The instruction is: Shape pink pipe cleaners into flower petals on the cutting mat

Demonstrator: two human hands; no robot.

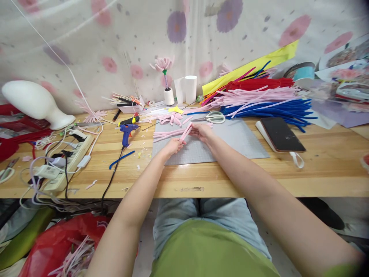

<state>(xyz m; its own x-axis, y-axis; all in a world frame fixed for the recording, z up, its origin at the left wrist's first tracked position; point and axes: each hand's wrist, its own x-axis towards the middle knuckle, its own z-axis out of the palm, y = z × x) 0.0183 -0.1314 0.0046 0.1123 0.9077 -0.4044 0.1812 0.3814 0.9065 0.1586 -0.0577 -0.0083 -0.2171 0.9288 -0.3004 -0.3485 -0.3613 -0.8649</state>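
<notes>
Pink pipe cleaners are held between my two hands, just above a grey cutting mat. My left hand pinches their lower end. At the upper end, the fingers of my right hand are closed around them. More pink pipe cleaners lie on the mat to the left of my hands. Just behind my right hand rest scissors with pale grey handles. Bent pink pipe-cleaner pieces sit at the mat's back edge.
A blue glue gun and a power strip with tangled cables lie on the left. Bundles of blue pipe cleaners and other colours fill the back right. A phone lies right of the mat. A pink flower stands behind.
</notes>
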